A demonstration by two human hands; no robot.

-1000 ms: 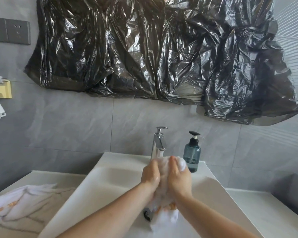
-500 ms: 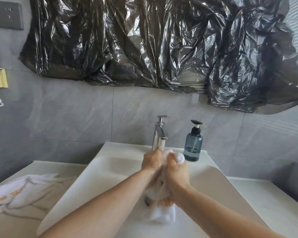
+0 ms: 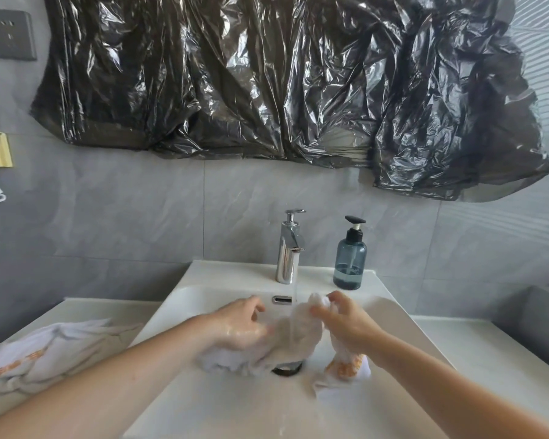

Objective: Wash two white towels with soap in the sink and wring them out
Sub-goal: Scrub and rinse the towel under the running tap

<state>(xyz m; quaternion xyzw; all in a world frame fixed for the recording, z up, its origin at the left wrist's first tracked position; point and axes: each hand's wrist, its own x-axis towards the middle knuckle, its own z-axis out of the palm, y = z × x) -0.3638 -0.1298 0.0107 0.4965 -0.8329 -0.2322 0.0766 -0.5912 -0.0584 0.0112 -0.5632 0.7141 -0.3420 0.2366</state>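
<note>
Two forearms reach over the sink (image 3: 222, 407), where the wet towel (image 3: 293, 337) sags above the drain under the running tap (image 3: 288, 248). A second towel (image 3: 42, 353) lies on the worktop's left edge. The left hand (image 3: 240, 327) rests on the cloth, fingers loosely bent; its hold is blurred, perhaps slack. The right hand (image 3: 346, 321) pinches the upper corner. Half a second ago both hands were clasped together; now they are apart.

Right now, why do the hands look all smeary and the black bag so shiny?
Head view: the left hand, right hand and wet towel are motion-blurred; window light glares off the crinkled black plastic; the wide lens bends the sink edges.
</note>
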